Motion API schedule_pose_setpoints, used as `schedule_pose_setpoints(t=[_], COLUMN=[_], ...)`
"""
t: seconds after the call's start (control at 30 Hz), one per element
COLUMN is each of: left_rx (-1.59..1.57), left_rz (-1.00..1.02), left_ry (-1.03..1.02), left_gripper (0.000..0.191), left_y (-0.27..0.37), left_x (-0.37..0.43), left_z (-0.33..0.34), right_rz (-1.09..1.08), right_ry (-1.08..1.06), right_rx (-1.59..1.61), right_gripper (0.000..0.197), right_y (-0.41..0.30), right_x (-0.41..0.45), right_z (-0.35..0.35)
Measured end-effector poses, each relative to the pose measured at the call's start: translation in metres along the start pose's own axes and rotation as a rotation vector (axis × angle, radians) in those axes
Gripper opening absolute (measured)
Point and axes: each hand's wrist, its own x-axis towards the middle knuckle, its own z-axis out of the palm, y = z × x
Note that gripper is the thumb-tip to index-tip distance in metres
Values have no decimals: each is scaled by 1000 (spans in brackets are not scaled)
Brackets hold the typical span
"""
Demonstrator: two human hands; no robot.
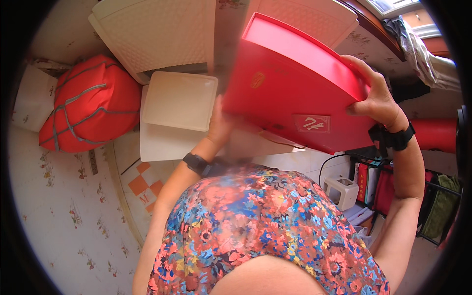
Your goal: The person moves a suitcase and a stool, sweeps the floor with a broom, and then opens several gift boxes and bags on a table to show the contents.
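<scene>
A large red gift box with a gold emblem and a small label is held tilted in front of me. My right hand grips its right edge, fingers over the top side and thumb on the face. My left hand holds the box's lower left end; its fingertips are partly hidden and blurred. A twisted cord hangs along the bottom edge. Just left of this hand, a cream rectangular plastic lid or container lies on a white chair seat.
White plastic chair backs with a woven pattern stand ahead. Left are a red bag with grey straps and a white paper bag. A small white stool and a black rack stand right, below a curtained window.
</scene>
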Motion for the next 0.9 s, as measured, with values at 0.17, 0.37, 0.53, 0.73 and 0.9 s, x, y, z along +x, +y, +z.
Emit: schedule_pose_setpoints(t=[0.17,0.37,0.53,0.73,0.9], left_rx=[-48,11,-401,-246,341], left_rz=[0,26,-73,-57,51], left_ry=[13,5,-108,-69,155], left_gripper=[71,65,60,54,72], left_y=[-8,6,45,34,-11], left_x=[-1,-3,-4,-10,-20], left_z=[0,1,9,2,-26], right_rz=[-36,-59,-182,-118,12], right_ry=[-6,18,64,130,315], right_rx=[-24,-73,-325,-75,151], right_gripper=[78,76,77,78,89], right_y=[1,-4,-23,-43,-60], right_x=[0,-6,-23,-35,-46], right_z=[1,5,10,-8,-25])
